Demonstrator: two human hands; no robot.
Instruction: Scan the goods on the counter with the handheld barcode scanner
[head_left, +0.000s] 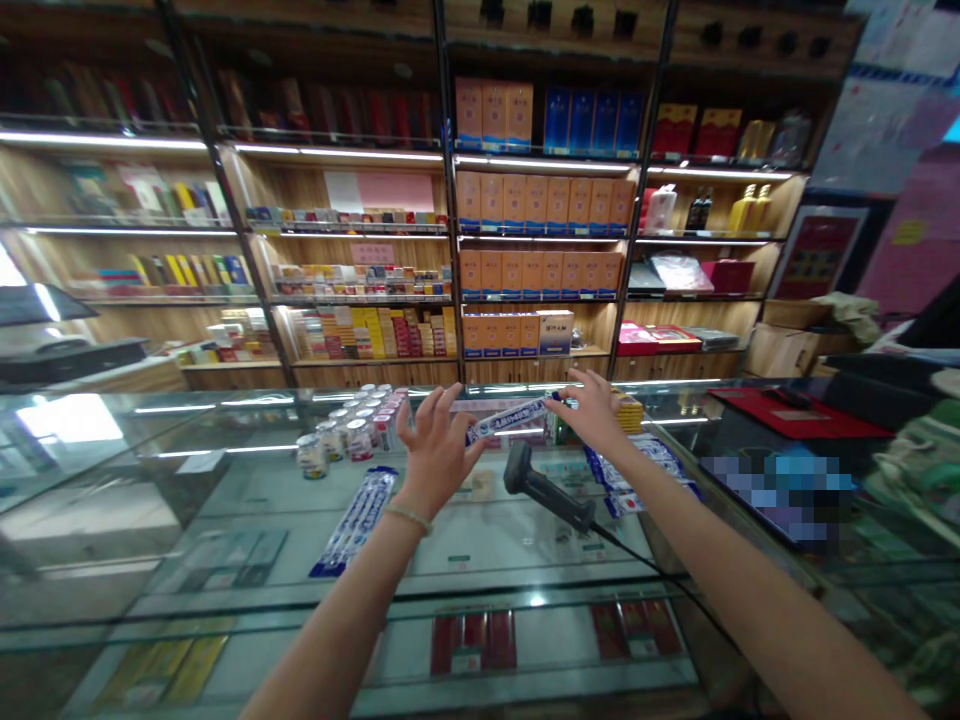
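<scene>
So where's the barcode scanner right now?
In the head view the scanner lies on the glass counter, just right of centre, between the left hand and right forearm, below the held strip.

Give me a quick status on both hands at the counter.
Right hand pinching one end of long blue-white packet, above the glass counter. Left hand open at its other end. Barcode scanner lying just below.
</scene>
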